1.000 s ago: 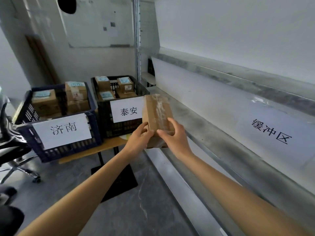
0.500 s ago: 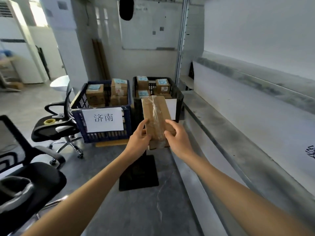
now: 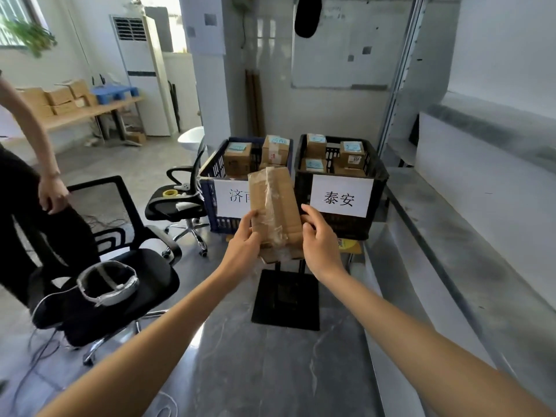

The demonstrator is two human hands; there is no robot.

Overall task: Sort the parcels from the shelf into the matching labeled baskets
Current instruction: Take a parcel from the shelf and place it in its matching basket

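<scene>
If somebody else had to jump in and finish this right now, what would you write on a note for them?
Left hand: grips the left edge of the taped brown parcel.
Right hand: grips its right edge.
Where: the parcel is held up in the air in front of the blue 济南 basket and the black 泰安 basket.
Done: boxes already sit in both baskets.
Left: the parcel's address label does not show from here. Check it, drop the parcel in the matching basket, then go back to the shelf for any more.
</scene>
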